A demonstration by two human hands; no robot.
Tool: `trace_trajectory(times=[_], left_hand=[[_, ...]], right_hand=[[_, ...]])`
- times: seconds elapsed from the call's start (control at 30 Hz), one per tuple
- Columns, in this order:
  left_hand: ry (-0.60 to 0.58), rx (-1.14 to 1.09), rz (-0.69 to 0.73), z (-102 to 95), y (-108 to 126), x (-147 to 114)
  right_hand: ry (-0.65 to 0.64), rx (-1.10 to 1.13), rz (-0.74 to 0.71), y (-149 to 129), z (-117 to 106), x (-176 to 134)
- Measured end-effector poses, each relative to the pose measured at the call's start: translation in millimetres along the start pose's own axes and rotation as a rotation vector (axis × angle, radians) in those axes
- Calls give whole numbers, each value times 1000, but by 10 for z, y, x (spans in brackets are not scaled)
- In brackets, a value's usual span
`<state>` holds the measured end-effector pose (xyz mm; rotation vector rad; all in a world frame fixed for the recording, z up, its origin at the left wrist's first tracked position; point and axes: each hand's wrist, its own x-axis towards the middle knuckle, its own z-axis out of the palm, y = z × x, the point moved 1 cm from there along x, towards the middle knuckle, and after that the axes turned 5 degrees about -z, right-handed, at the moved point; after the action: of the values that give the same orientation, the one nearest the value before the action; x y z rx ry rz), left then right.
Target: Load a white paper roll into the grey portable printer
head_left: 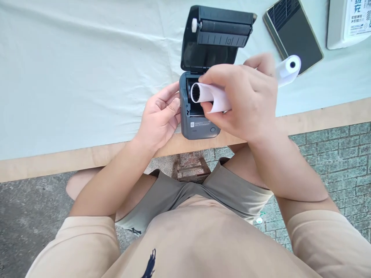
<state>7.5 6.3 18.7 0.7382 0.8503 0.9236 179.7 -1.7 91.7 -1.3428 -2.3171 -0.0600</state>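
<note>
Our right hand (pixel 247 98) pinches a paper roll (pixel 205 93) crosswise over the portable printer (pixel 199 132) — left hand (pixel 160 116) half-curled against it, hold unclear.

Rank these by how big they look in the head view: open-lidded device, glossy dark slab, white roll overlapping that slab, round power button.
1. Open-lidded device
2. Glossy dark slab, slightly cut off by the top edge
3. White roll, judged by its visible part
4. Round power button

Bright, diffuse daylight — pale cloth (pixel 87 77) with soft shadows; reflections on phone (pixel 301 38), far right — wide-angle stretch at edges.
</note>
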Motion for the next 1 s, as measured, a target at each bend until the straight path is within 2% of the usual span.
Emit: trace_trajectory(times=[0.07, 0.17, 0.3, 0.4, 0.47, 0.6, 0.63, 0.7, 0.77, 0.83, 0.9, 1.0], left_hand=[[-5, -2, -10, -5, -1, 0], [-21, -8, -1, -12, -1, -1], [-19, -24, -19, -2, 8, -4], [-57, -60, -5, 1, 11, 9], [-81, -83, 9, -9, 4, 22], [-104, -136, 0, -31, -16, 42], [-110, -145, 1, -36, -22, 45], [-144, -125, 44, -46, -36, 49], [-193, -45, 108, -63, -57, 56], [-222, 52, 151, -85, -80, 65], [-235, 86, 186, -102, -93, 70], [-200, 150, 150, -117, -91, 67]], right_hand=[[50, -60, -70, 11, 63, 1], [95, -37, -128, 69, 106, -19], [219, 6, -324, 98, 81, -94], [255, 55, -428, 58, 65, -194], [188, 76, -412, 20, 76, -269], [-81, 88, -313, -15, 147, -379], [-71, 95, -332, -15, 162, -392], [42, 113, -399, -8, 181, -400], [166, 161, -457, 11, 187, -390], [225, 237, -458, 51, 176, -362], [281, 318, -379, 117, 145, -313], [400, 415, -102, 257, 101, -203]])
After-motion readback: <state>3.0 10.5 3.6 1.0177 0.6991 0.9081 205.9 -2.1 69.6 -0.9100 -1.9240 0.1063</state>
